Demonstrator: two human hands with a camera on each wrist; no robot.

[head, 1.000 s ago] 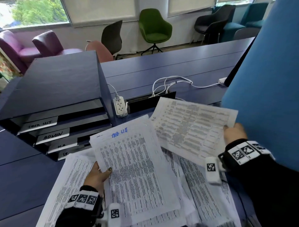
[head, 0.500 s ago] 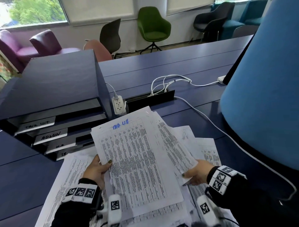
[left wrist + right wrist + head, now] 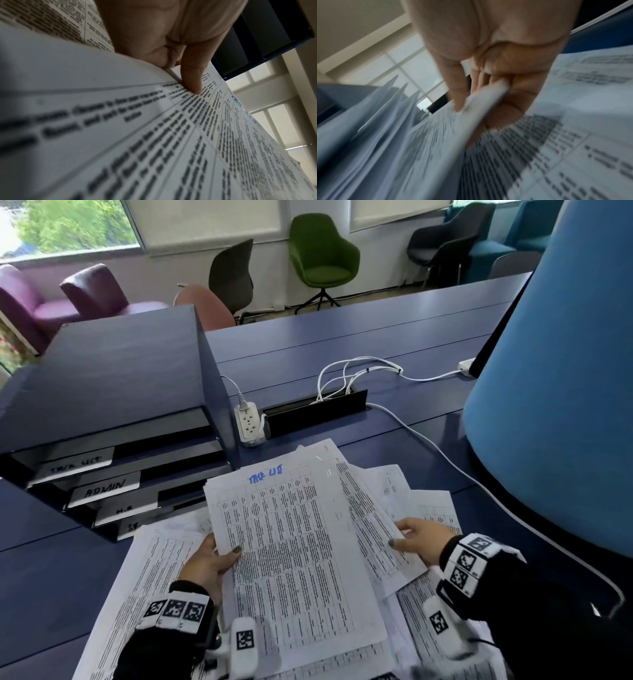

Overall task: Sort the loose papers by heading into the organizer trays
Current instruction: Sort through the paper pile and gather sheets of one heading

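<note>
A stack of printed papers (image 3: 294, 549) with a blue handwritten heading on top is held above the table. My left hand (image 3: 209, 563) grips its left edge, thumb on top; the thumb shows pressed on the sheet in the left wrist view (image 3: 190, 75). My right hand (image 3: 418, 539) pinches a sheet (image 3: 373, 529) tucked under the stack's right side; the right wrist view shows the paper edge (image 3: 486, 100) between thumb and fingers. The dark blue organizer (image 3: 113, 392) stands at the left, its trays bearing white labels (image 3: 102, 489). More loose papers (image 3: 147, 583) lie spread underneath.
A white power strip (image 3: 249, 422) stands beside the organizer, with a black cable box (image 3: 315, 412) and white cables (image 3: 356, 374) behind the papers. A large blue padded shape (image 3: 561, 378) fills the right side. A white cable (image 3: 479, 487) runs along the table by it. Chairs stand beyond the table.
My right hand brought a sheet from the right over to the stack and tucked it under the right side. The left hand kept hold of the stack.
</note>
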